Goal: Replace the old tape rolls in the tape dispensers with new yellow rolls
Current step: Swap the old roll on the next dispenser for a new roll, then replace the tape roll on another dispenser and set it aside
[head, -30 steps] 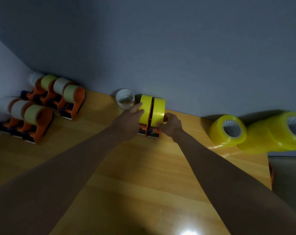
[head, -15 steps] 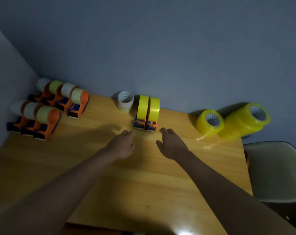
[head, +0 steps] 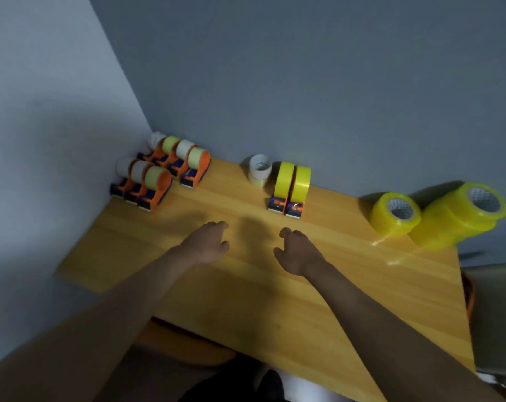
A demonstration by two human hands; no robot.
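Both my hands hover empty, fingers loosely curled; my left hand is nearer the old-roll dispensers, far-left of the refilled yellow pair.

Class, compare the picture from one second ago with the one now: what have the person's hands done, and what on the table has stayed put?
Both hands let go of the two yellow-roll dispensers and drew back toward the person; the left hand and right hand now hover empty over the table. The dispensers, the old white roll, the orange dispensers and the spare yellow rolls stayed put.
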